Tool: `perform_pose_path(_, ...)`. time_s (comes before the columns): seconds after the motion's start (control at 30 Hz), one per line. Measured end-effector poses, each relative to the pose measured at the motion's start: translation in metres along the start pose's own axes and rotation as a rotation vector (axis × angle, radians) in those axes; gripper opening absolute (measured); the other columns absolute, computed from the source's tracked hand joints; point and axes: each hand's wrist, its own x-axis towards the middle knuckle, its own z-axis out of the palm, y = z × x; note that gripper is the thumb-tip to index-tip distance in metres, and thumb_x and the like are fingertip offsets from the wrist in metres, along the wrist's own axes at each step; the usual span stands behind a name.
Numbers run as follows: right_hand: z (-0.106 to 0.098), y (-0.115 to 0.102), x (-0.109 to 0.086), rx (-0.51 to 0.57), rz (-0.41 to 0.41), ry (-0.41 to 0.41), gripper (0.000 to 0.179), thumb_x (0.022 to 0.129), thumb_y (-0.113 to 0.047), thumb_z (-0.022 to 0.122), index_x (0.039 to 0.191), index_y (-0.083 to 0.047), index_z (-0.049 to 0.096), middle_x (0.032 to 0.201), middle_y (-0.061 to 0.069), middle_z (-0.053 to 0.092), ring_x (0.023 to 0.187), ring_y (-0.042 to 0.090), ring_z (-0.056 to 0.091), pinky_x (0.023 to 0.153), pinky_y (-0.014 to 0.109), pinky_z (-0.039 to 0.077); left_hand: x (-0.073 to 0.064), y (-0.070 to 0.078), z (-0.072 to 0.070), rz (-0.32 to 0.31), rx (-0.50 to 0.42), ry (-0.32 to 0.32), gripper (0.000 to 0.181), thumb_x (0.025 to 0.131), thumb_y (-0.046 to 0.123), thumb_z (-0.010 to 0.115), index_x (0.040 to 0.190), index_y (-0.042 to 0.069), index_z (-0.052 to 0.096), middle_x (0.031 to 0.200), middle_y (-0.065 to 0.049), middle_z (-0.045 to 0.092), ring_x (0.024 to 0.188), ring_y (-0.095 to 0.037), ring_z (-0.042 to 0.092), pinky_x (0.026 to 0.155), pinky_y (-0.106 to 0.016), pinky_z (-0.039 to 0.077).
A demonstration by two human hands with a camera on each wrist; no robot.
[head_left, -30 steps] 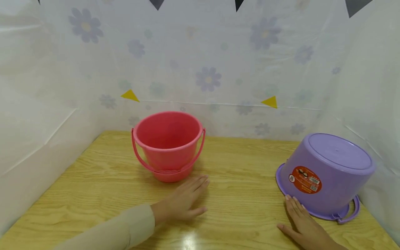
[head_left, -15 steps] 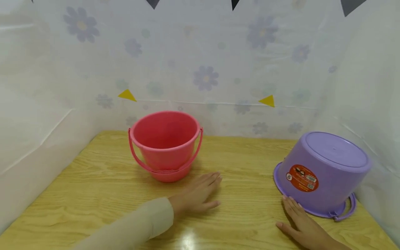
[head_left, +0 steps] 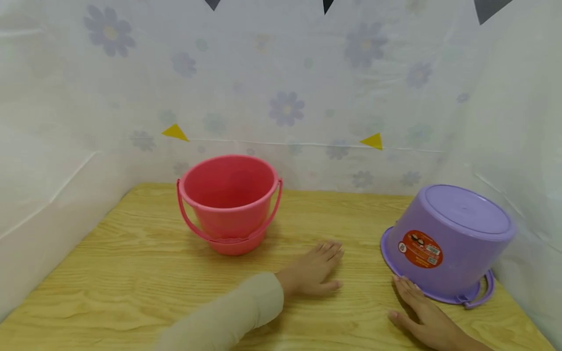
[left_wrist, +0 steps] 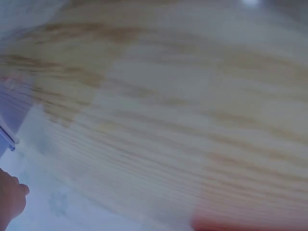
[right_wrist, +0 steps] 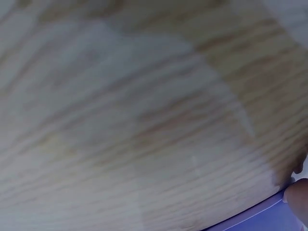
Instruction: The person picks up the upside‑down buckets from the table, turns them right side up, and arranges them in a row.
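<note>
On the wooden table a red bucket (head_left: 230, 219) stands upright at left centre, its handle hanging down in front. A purple bucket (head_left: 452, 253) with a red oval label rests upside down and tilted at the right, its handle (head_left: 480, 292) out to the right. My left hand (head_left: 313, 270) is palm down with straight fingers, low over the table between the two buckets, holding nothing. My right hand (head_left: 423, 312) lies with extended fingers, its fingertips right at the purple bucket's rim. In the right wrist view that rim (right_wrist: 250, 214) shows beside a fingertip at the lower right.
The wooden table (head_left: 131, 263) has white sheeting (head_left: 57, 122) on its left, back and right sides, the back one printed with flowers. Two yellow triangles (head_left: 175, 132) mark the back sheet, and dark pennants (head_left: 491, 9) hang along its top.
My left hand has slid rightward, away from the red bucket and toward the purple one. My right hand stays by the purple bucket's rim. The view has shifted slightly.
</note>
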Motion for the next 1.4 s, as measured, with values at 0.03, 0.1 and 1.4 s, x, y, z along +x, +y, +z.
perform_pose_path(0.03, 0.000, 0.000, 0.000, 0.002, 0.000, 0.003, 0.068, 0.089, -0.033, 0.059, 0.139, 0.007, 0.035, 0.141, 0.031, 0.037, 0.117, -0.030, -0.014, 0.090, -0.009, -0.008, 0.004, 0.003, 0.001, 0.005, 0.004, -0.011, 0.070, 0.097, 0.051, 0.031, 0.148, 0.004, 0.018, 0.156, -0.013, 0.015, 0.145, -0.023, 0.013, 0.118, -0.034, 0.014)
perform_pose_path(0.1, 0.001, 0.000, 0.001, 0.002, -0.002, 0.006, 0.068, 0.089, -0.033, 0.059, 0.139, 0.007, 0.035, 0.140, 0.030, 0.038, 0.117, -0.030, -0.013, 0.090, -0.009, -0.008, 0.013, 0.009, 0.002, 0.016, 0.003, -0.032, 0.071, 0.097, 0.051, 0.030, 0.149, 0.005, 0.016, 0.156, -0.012, 0.013, 0.145, -0.022, 0.011, 0.119, -0.033, 0.011)
perform_pose_path(1.4, 0.002, -0.025, 0.007, 0.048, -0.187, 0.050, 0.062, 0.087, -0.025, 0.063, 0.138, 0.001, 0.040, 0.139, 0.025, 0.043, 0.128, -0.024, 0.001, 0.098, -0.007, 0.003, 0.048, 0.038, -0.008, -0.054, 0.057, -0.145, 0.068, 0.096, 0.051, 0.033, 0.149, 0.010, 0.019, 0.156, -0.004, 0.019, 0.144, -0.016, 0.016, 0.117, -0.024, 0.015)
